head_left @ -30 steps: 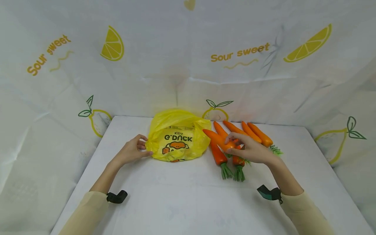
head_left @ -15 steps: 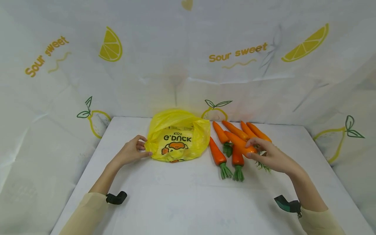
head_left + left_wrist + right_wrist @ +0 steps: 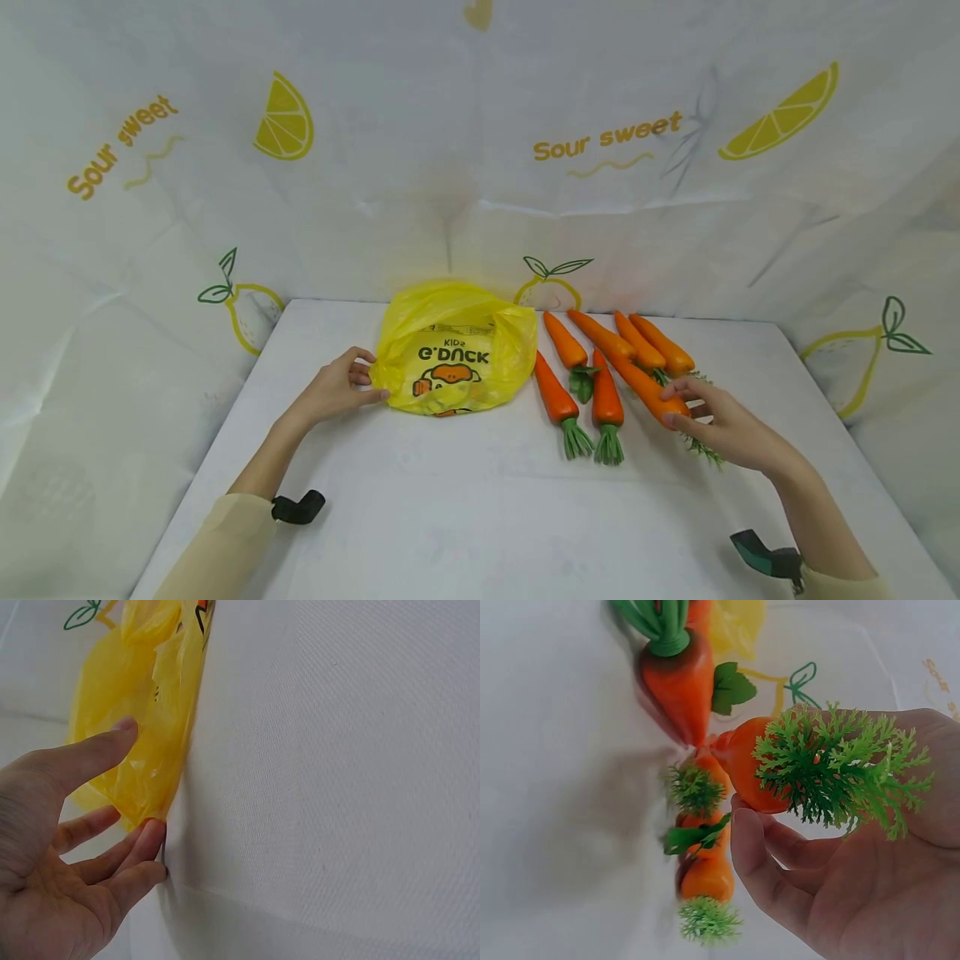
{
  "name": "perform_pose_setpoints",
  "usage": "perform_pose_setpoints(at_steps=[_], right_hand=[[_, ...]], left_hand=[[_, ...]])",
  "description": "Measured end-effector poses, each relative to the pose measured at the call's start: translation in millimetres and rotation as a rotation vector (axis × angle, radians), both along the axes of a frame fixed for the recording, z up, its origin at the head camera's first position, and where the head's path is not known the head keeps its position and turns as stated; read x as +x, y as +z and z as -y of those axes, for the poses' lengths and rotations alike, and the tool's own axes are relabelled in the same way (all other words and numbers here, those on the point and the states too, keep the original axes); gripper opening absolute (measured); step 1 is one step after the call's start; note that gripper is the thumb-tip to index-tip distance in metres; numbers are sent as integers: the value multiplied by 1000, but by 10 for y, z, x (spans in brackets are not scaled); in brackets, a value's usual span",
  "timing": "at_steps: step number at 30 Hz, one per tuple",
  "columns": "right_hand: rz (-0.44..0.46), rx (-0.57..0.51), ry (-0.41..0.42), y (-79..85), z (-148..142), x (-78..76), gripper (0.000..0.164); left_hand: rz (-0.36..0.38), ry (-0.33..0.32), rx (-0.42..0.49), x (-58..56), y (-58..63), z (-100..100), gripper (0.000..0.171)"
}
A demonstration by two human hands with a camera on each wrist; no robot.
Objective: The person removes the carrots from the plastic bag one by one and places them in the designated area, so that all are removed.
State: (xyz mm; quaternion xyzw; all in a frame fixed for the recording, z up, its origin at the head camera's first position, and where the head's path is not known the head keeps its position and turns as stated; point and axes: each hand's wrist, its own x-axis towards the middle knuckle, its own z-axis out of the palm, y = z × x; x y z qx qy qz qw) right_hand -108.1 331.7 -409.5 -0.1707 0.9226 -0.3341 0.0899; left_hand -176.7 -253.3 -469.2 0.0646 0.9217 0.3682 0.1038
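At the table's right side my right hand (image 3: 720,421) grips an orange carrot (image 3: 647,387) by its thick leafy end, thumb on one side and fingers on the other. In the right wrist view feathery green leaves (image 3: 840,765) spread from that end, over the palm. The carrot's thin tip points up and left toward the other carrots. My left hand (image 3: 339,385) lies at the left side of a crumpled yellow plastic bag (image 3: 517,346) printed with a duck. Its thumb and fingers are spread apart, and the fingertips (image 3: 154,829) touch the bag's edge.
Several more carrots lie right of the bag: two red-orange ones with green stems, a red-orange carrot (image 3: 555,392) among them, and lighter ones behind, such as a carrot (image 3: 663,342). A white cloth backdrop (image 3: 420,167) with lemon prints rises behind the white table (image 3: 450,517).
My right hand has moved right and toward me, taking the carrot away from beside the bag and off the two red-orange ones. The left hand and the bag stay put.
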Motion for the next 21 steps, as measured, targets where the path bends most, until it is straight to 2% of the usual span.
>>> perform_pose_setpoints(at_steps=[6,15,21], right_hand=[[7,-13,7,-114,-39,9,25],[36,-24,-15,-264,48,-4,27],[8,-26,1,-316,121,-11,22]], left_hand=[[4,-6,5,1,12,-2,66],[-3,-14,-1,2,21,5,65],[16,-11,1,8,39,-13,67]])
